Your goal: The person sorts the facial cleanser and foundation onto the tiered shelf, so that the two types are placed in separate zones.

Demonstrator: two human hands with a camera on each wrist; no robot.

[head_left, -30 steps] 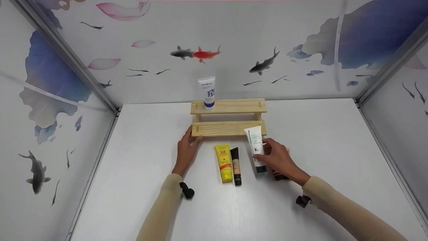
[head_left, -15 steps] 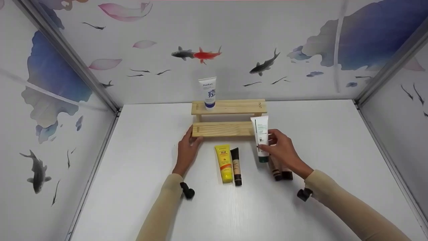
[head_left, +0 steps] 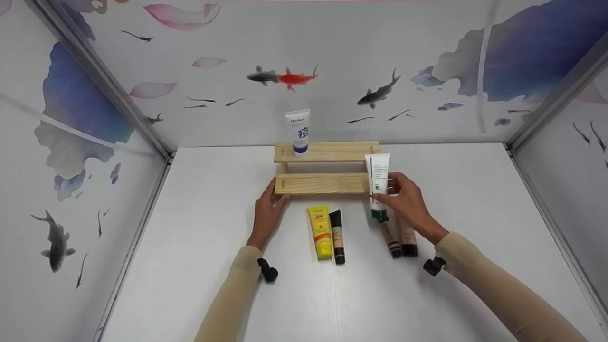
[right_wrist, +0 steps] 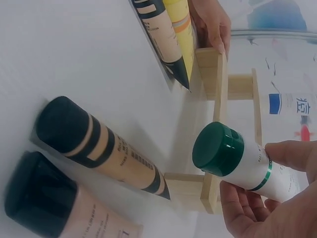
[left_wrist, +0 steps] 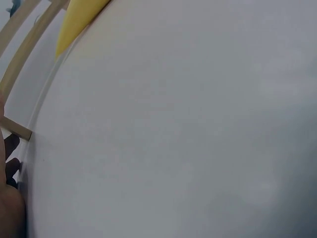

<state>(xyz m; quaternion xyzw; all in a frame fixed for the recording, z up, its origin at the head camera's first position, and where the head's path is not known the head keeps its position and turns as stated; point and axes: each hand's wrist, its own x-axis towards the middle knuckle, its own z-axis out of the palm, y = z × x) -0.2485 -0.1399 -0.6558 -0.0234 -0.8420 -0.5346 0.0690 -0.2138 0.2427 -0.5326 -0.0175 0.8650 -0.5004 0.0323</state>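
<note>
Near: yellow tube [head_left: 320, 232] & black-ended tube [head_left: 337, 237] mid, slim tan tube [head_left: 392, 242] & fatter tan tube [head_left: 409, 240] right, lying flat, prob so they can't topple. L hand [head_left: 268, 213] grips left end of wooden rack [head_left: 323, 183], prob steadying it. R hand [head_left: 407, 199] pinches white tube [head_left: 378, 178] cap-down, in front of rack's right end. Far tier: blue-capped tube [head_left: 299, 130], cap-down, stabler imo.

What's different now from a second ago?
The white tube, in the grip of the right hand, has moved higher in the head view and slightly right. Nothing was newly grabbed or released. The left hand stays at the left end of the wooden shelf; the yellow tube stays put.
</note>
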